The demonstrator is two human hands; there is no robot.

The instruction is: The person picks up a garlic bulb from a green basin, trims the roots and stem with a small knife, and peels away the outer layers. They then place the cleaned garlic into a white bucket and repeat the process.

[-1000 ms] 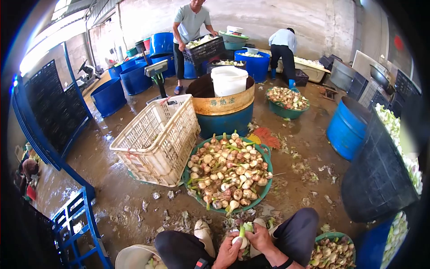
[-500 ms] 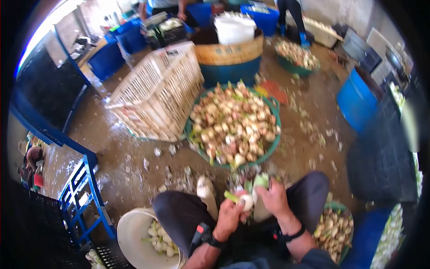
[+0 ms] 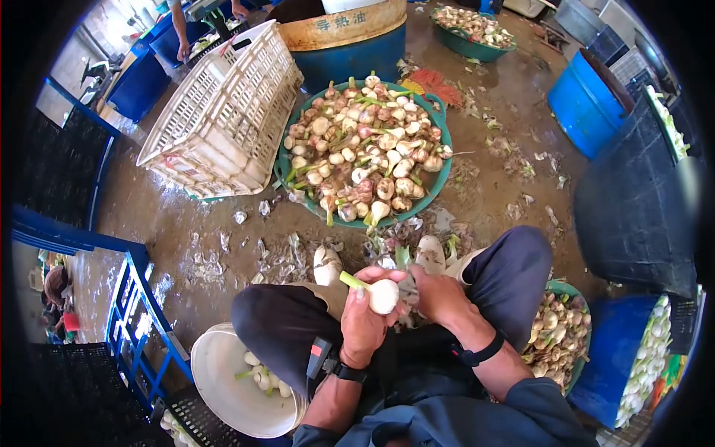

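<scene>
My left hand (image 3: pixel 361 328) is closed round a white garlic bulb (image 3: pixel 383 296), whose short green stem points up and left past the thumb. Close to the bulb's right side is my right hand (image 3: pixel 441 299), fingers curled inward. Greyish, limp matter shows at those fingertips, but I cannot make out what it is. Between my knees and a white crate stands a green basin (image 3: pixel 445 167) heaped with untrimmed garlic bulbs (image 3: pixel 365 141). A white bucket (image 3: pixel 212 372) by my left leg holds several clean white bulbs (image 3: pixel 264 376).
Beside my right leg is another tub of garlic (image 3: pixel 555 335), with a blue barrel (image 3: pixel 614 357) beyond it. A white slatted crate (image 3: pixel 223 112) leans at left of the basin. Peel scraps (image 3: pixel 208 261) litter the wet floor. Another person's arm (image 3: pixel 179 30) shows at the back.
The view has tilted downward, so the basin and crate sit higher. My right hand no longer shows the pale green leafy piece at its fingers. The bulb in my left hand is now more exposed.
</scene>
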